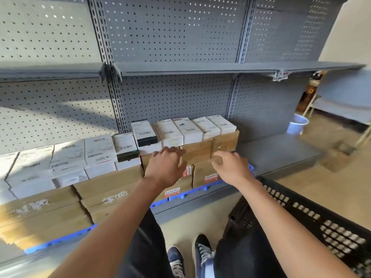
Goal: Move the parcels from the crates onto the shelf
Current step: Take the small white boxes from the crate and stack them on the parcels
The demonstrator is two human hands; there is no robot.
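Observation:
A brown cardboard parcel [196, 152] sits in the stack on the grey bottom shelf [281, 151], under a row of white labelled parcels [186, 130]. My left hand [164, 167] lies with straight fingers on the parcel's left top edge. At its right end, my right hand [230, 167] curls its fingers round the lower corner. More brown boxes [104, 189] and white parcels [68, 157] fill the shelf to the left. The black perforated crate [301, 213] stands at my lower right; its inside is hidden.
A bare grey upper shelf [200, 67] juts out above the stack, backed by pegboard. A blue plastic base [60, 238] lies under the boxes. On the floor to the right are a white bucket [297, 124] and a small cardboard box [335, 159]. My feet [188, 257] are below.

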